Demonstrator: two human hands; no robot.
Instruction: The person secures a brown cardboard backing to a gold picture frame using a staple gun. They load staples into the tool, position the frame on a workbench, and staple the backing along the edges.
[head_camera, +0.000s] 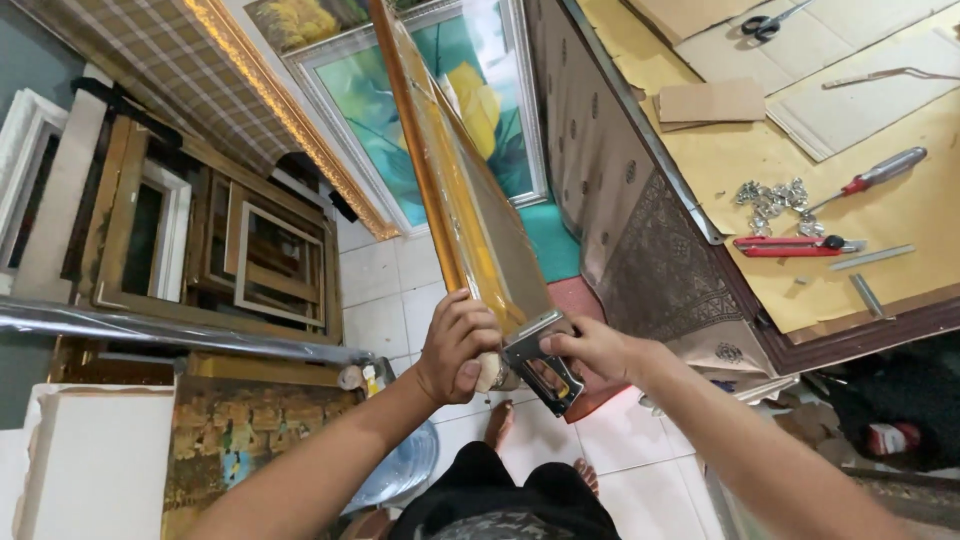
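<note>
Left hand (455, 345) wrapped tight around near end of gold frame (450, 180) — fingers closed over its edge, thumb side up. Right hand (590, 345) closed on handle of staple gun (543, 368), gun nose pressed against frame's near end, just beside left hand. Frame held on edge, tilted up and away from body, wrapped in clear film, far end running out past top of view. Behind it, leaned against wall: silver-framed flower painting (450, 110). Left side: stack of empty wooden frames (210, 250), foil roll (170, 330) lying across, dark painting (250, 430) below. Right side: worktable (800, 290) covered in tan paper, with red-handled screwdriver (870, 175), pile of metal hangers (772, 200), red cutter (790, 245), scissors (768, 24), cardboard piece (710, 102). White tile floor (390, 300) below, bare feet (500, 420) visible near bottom centre.
</note>
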